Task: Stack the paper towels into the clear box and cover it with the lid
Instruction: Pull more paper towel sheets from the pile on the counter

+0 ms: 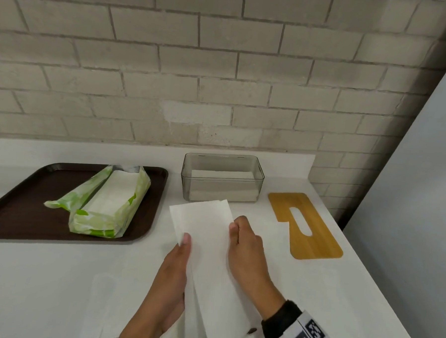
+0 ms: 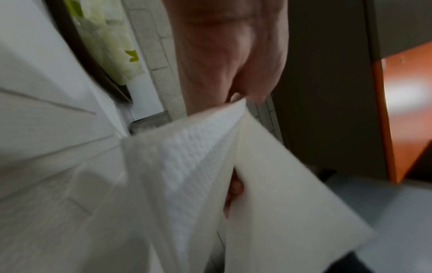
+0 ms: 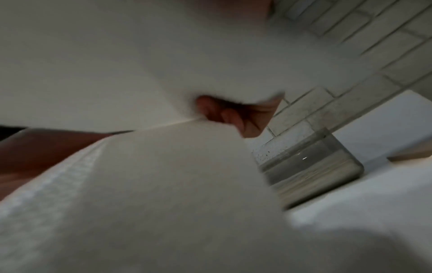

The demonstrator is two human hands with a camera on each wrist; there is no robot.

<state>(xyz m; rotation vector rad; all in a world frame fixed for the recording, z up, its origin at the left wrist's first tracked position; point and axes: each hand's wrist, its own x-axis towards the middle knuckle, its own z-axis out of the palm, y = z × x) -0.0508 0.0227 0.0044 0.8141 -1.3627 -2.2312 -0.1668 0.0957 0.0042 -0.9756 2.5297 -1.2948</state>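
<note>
Both hands hold a stack of white paper towels (image 1: 207, 245) above the counter, just in front of the clear box (image 1: 222, 178). My left hand (image 1: 178, 259) grips its left edge with the thumb on top, and the same towels (image 2: 198, 166) fill the left wrist view. My right hand (image 1: 243, 245) pinches the right edge; curled fingers (image 3: 224, 114) show against the towels (image 3: 140, 184). The clear box (image 3: 311, 166) holds a layer of towels. The bamboo lid (image 1: 305, 226) with a slot lies flat to the right of the box.
A dark brown tray (image 1: 21, 210) at the left carries an opened green and white package (image 1: 109, 204) with more towels. A brick wall (image 1: 222, 65) backs the white counter (image 1: 56, 276). A grey panel (image 1: 423, 179) stands beyond the counter's right edge.
</note>
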